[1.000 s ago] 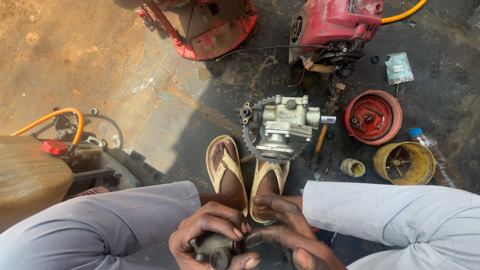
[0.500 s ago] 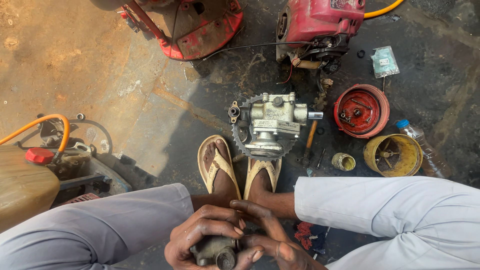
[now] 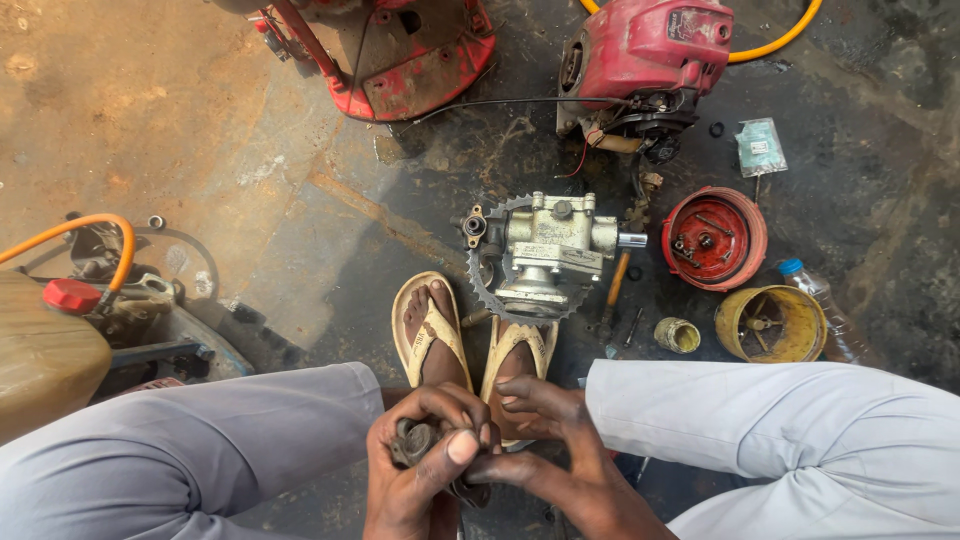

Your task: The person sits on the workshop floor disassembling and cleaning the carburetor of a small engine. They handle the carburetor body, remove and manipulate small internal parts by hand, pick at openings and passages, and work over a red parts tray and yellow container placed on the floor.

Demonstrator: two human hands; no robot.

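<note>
At the bottom centre, between my knees, my left hand (image 3: 420,465) is wrapped around a small dark, greasy metal part (image 3: 415,440), thumb pressed across it. My right hand (image 3: 555,450) touches the same part from the right with its fingertips. Both hands are oily. Just beyond them my feet rest in tan sandals (image 3: 430,330). In front of the sandals lies a grey metal pump body with a toothed gear ring (image 3: 540,255).
A red engine (image 3: 650,60) with a yellow hose and a red frame (image 3: 400,55) lie at the top. On the right sit a red round cover (image 3: 715,238), a yellow cup-shaped housing (image 3: 770,323), a small yellow tin (image 3: 678,335) and a plastic bottle (image 3: 820,305). A tan tank with a red cap (image 3: 45,345) is at left.
The view has shifted slightly, so the floor items sit lower in the frame. My hands have turned the small part; my left thumb now lies across it.
</note>
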